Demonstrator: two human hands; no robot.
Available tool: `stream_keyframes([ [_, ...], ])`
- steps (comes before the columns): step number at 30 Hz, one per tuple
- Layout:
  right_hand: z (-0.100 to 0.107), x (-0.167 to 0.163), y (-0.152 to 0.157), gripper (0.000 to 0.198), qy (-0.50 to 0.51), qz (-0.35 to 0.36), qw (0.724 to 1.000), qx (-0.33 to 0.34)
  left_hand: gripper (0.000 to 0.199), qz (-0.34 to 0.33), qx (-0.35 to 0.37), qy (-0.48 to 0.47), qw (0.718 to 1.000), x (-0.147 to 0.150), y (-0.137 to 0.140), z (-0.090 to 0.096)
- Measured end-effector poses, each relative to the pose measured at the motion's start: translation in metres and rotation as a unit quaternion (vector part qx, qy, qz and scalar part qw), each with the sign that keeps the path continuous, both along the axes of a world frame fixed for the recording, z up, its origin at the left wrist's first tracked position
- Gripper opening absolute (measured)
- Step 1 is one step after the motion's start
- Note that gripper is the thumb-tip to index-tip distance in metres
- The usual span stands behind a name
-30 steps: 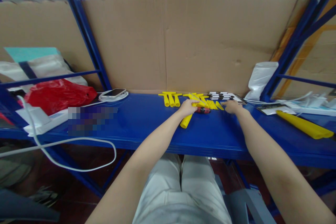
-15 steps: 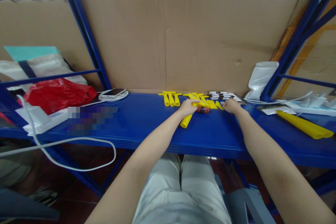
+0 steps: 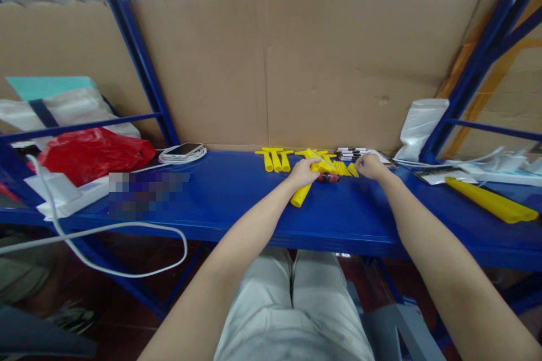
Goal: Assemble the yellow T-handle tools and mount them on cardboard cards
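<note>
My left hand [image 3: 304, 172] is wrapped round a yellow T-shaped tool with a tubular handle [image 3: 300, 196], which lies slanted over the blue shelf. A red and black screwdriver handle [image 3: 328, 178] rests just right of it. My right hand [image 3: 369, 167] hovers low over the shelf with its fingers bent together; what they hold, if anything, is too small to make out. Close to its fingertips lies a row of small flat yellow pieces [image 3: 342, 168]. Behind that hand are several black-and-white packets [image 3: 353, 154]. More yellow T-shaped tools [image 3: 277, 161] stand in a row at left.
Long yellow tubes [image 3: 491, 200] and a power strip [image 3: 503, 176] lie to the right, near a white plastic bag [image 3: 423, 127]. Leftward are a phone [image 3: 186, 149] on a coiled white cable, a red bag [image 3: 97, 152] and a looping cable [image 3: 127, 225]. Cardboard [image 3: 339, 67] backs the shelf.
My right hand has lifted and shifted slightly, with its fingers near the end of the yellow row. The last small yellow piece looks turned. My left hand keeps its grip.
</note>
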State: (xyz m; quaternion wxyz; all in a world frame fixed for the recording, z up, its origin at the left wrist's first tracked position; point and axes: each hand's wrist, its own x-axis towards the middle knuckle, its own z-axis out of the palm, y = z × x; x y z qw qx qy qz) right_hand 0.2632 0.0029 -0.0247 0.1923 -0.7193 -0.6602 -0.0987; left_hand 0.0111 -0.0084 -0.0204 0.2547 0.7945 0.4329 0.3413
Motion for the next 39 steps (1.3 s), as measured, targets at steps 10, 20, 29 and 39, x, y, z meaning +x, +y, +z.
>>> stream_keyframes([
  [10, 0.013, -0.069, -0.013, 0.009, 0.248, 0.229, 0.936, 0.098, 0.05, -0.052, 0.046, -0.059, 0.996, 0.003, 0.003, -0.002],
  [20, 0.019, -0.074, -0.023, 0.016, 0.362, 0.223, 0.901, 0.083, 0.052, -0.063, 0.096, -0.096, 0.989, 0.001, 0.004, -0.002],
  [29, 0.021, -0.083, -0.025, 0.035, 0.505, 0.178, 0.843, 0.049, 0.052, -0.05, 0.133, -0.097, 0.985, 0.001, 0.0, 0.003],
  [39, 0.022, -0.085, -0.029, 0.02, 0.513, 0.157, 0.844, 0.001, 0.047, -0.011, 0.15, 0.019, 0.988, -0.003, -0.008, 0.005],
])
